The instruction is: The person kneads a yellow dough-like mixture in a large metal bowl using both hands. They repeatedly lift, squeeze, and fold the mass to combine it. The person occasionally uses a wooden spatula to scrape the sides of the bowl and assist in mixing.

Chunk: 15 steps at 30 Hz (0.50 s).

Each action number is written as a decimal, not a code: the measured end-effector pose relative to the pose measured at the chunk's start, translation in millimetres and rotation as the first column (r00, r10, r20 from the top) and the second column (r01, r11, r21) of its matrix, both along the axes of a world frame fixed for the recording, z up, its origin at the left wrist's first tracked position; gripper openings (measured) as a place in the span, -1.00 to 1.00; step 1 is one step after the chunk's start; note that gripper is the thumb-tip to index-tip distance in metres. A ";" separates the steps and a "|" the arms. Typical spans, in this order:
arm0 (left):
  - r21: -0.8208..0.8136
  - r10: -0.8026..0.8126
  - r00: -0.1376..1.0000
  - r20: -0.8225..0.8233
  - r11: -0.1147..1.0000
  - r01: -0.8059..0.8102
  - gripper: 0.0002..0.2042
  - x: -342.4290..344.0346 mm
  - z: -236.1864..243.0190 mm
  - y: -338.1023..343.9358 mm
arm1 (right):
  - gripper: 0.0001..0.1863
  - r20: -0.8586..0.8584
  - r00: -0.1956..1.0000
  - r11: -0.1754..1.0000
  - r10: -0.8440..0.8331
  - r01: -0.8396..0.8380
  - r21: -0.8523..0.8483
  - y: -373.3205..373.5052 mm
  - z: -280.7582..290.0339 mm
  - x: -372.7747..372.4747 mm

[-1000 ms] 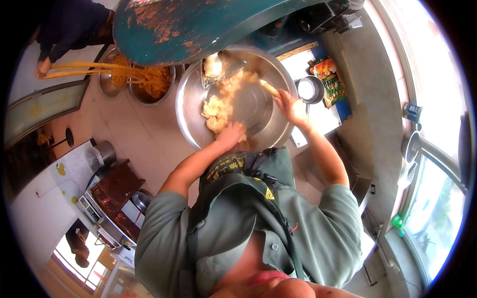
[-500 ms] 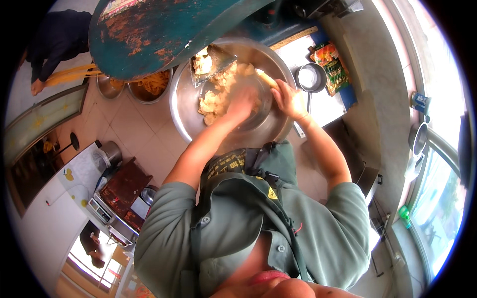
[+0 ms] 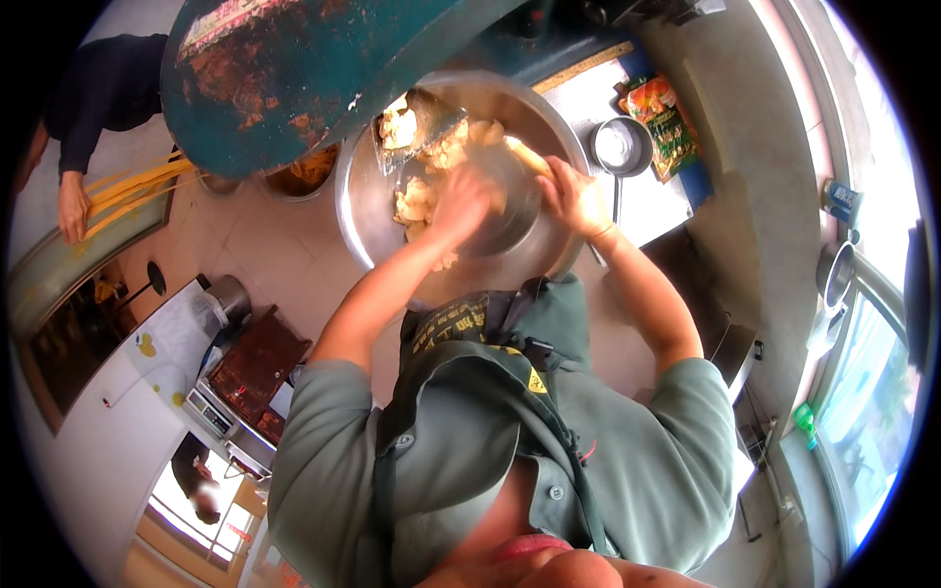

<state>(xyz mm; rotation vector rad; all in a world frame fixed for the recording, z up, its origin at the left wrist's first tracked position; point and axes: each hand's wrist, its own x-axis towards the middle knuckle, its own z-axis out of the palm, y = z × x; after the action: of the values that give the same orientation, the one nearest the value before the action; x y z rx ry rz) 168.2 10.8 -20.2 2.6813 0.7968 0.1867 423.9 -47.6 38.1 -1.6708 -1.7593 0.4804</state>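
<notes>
A large steel bowl [image 3: 534, 235] holds pale yellow, crumbly lumps [image 3: 412, 201] and, at its back left, a dark, see-through flat piece [image 3: 441, 115] with a creamy chunk [image 3: 397, 127] on it. My left hand [image 3: 461, 206] is down in the middle of the bowl beside the lumps, smeared by motion, so its fingers are unclear. My right hand [image 3: 573, 201] is closed on a pale stick-like handle [image 3: 524, 152] at the bowl's right side; the far end is hard to make out.
A worn teal machine top [image 3: 274, 69] overhangs the back left. Beyond it a co-worker's hand [image 3: 74, 206] holds long orange strands above smaller bowls [image 3: 299, 176]. At right are a small pot [image 3: 619, 147], a colourful packet [image 3: 667, 127] and a windowsill. A cluttered counter [image 3: 167, 333] stands lower left.
My left hand has moved up from the near side into the middle of the bowl. My right hand keeps its grip. The co-worker's hand and strands have moved lower.
</notes>
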 end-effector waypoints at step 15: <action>-0.390 -0.086 0.939 -0.334 0.919 -0.054 -0.66 -57.9 -18.4 -75.8 | -0.64 -0.010 0.999 0.999 0.031 -0.031 -0.011 1.1 1.4 -0.8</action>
<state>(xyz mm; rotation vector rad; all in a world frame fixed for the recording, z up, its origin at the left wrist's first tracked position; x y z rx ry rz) 110.3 -65.0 -38.6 2.3550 0.8077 -0.4223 423.1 -46.5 39.5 -1.6488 -1.7807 0.5125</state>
